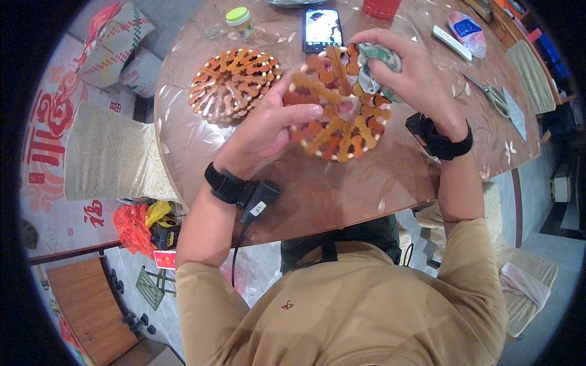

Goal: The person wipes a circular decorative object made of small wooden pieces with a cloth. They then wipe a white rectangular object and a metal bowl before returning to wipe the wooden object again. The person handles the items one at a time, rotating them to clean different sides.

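My left hand grips the left side of a round wooden trivet, thumb on top. The trivet is built of brown and orange-brown slats in a radial pattern, with pale beads round its rim. It is held up over the table and its left part is blurred. In my right hand is a bunched grey-and-green cloth, pressed against the trivet's upper right edge. A similar second trivet lies flat on the table to the left. Both wrists wear black straps with small boxes.
The round table has a clear patterned cover. Toward the far side are a lit phone, a green-lidded jar and a red container. Scissors, a white strip-shaped object and a plastic packet lie right. Covered chairs stand around.
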